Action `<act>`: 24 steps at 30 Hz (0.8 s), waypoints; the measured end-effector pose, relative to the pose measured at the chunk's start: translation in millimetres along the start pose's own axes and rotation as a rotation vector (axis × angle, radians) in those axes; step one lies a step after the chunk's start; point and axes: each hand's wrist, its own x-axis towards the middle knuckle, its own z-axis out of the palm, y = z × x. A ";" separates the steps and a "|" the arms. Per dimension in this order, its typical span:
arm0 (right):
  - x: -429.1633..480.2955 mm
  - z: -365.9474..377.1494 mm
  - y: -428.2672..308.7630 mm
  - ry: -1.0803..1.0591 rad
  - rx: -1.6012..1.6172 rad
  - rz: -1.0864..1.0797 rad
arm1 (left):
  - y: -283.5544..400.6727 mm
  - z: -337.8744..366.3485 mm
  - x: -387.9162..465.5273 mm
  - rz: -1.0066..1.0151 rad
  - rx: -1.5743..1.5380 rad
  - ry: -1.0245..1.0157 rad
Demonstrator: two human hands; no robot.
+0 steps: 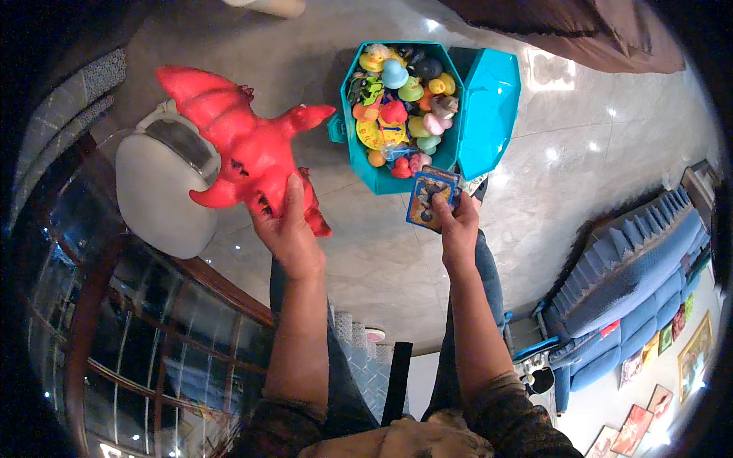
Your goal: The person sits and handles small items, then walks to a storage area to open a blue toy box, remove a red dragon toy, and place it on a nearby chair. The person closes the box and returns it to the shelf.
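Observation:
My left hand (288, 237) grips a large red toy pterosaur (252, 137), thumb on top of its lower body. One wing of the toy spreads up and left, and its head points right, near the teal box. Between the thumb and fingers of my right hand (456, 229) is a small stack of picture trading cards (426, 200), held at the box's lower right edge. The teal plastic box (389, 186) stands open on the floor, its lid (489, 114) swung out to the right. Inside lie several rubber ducks (410, 90), a yellow toy clock face (372, 134) and a green toy vehicle (366, 90).
Left of the box, partly behind the pterosaur, is a pale grey lidded bin or stool (163, 194). Brown fabric (572, 31) hangs at the upper right. A blue sofa (624, 286) stands to the right on the tiled floor (550, 160). Dark-framed glass panes (172, 355) fill the lower left.

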 end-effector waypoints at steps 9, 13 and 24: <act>56.2 25.6 28.5 -0.044 -0.389 -0.252 | -5.2 -3.7 1.0 -0.060 -0.046 0.019; 71.9 44.4 36.5 -0.047 -0.538 -0.308 | -3.0 0.9 -2.8 -0.038 -0.077 0.036; 51.8 113.6 65.7 0.072 -1.039 -0.409 | 5.6 7.1 -6.3 -0.096 0.001 0.047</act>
